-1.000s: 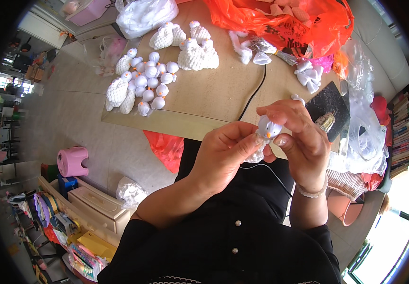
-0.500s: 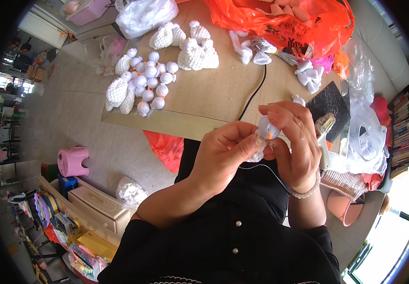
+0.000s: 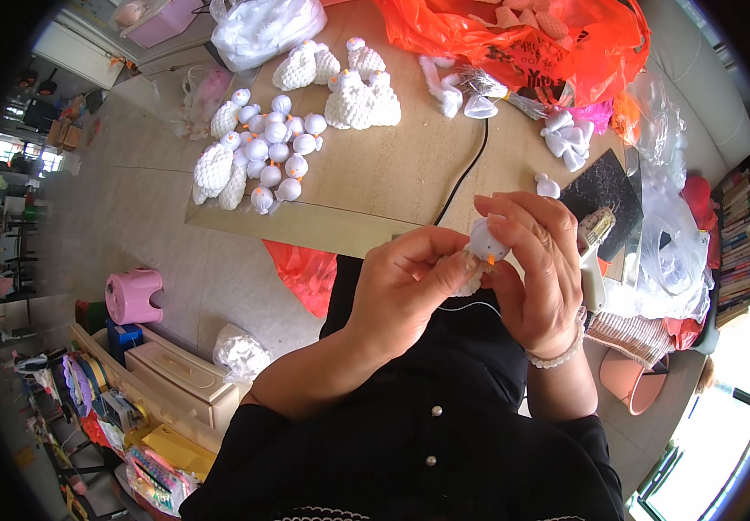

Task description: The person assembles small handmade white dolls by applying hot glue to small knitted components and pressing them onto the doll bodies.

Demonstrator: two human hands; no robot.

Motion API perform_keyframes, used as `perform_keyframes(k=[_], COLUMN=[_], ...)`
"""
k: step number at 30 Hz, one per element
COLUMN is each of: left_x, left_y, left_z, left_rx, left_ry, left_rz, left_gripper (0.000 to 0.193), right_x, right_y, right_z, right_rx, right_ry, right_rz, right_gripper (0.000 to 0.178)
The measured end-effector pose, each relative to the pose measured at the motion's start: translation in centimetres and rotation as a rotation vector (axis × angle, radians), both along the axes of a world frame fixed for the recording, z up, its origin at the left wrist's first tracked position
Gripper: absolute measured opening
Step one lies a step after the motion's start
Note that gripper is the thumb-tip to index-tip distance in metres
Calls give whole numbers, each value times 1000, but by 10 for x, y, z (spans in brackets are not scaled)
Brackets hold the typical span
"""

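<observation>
Just past the table's near edge, I hold a small doll with a white ball head (image 3: 486, 243), dark dot eyes and an orange nose. Its fuzzy white body is mostly hidden by my fingers. My left hand (image 3: 405, 282) pinches the doll at the neck between thumb and fingers. The curved fingers of my right hand (image 3: 541, 260) rest on the head's top and side, with the thumb near its underside. To the left on the table lies a cluster of loose white ball heads (image 3: 277, 153) with orange noses. Several white crocheted bodies (image 3: 363, 106) stand beyond them, some bearing heads.
A black square board (image 3: 605, 195) lies at the table's right, beside a white tool like a glue gun (image 3: 593, 282). White fabric pieces (image 3: 567, 141), a bundle of thin wires (image 3: 483, 84) and a red plastic bag (image 3: 522, 52) are farther back. A black cable (image 3: 469, 169) crosses the table.
The doll's head has tipped slightly left and down. My right hand has shifted a little, uncovering more of a small white piece on the table. My left hand keeps its pinch.
</observation>
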State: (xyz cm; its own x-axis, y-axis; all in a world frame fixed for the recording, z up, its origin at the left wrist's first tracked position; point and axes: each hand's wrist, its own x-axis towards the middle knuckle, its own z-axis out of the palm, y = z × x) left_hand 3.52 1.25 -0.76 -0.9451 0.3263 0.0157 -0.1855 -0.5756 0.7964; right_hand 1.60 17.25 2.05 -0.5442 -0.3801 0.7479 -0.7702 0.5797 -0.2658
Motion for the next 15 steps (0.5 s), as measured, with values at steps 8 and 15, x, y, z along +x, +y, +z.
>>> perform_keyframes(k=[8,15], left_x=[0,-1], left_y=[-2,-3], left_z=[-3,-10], left_rx=[-3,39], left_ry=[-9,34], left_rz=[-12,16], left_gripper=[21,19], right_x=[0,0], right_y=[-1,-3], right_z=[-3,-5], right_rx=[-36,-49], right_ry=[61,58], right_rz=[-8,-2], right_gripper=[38,39])
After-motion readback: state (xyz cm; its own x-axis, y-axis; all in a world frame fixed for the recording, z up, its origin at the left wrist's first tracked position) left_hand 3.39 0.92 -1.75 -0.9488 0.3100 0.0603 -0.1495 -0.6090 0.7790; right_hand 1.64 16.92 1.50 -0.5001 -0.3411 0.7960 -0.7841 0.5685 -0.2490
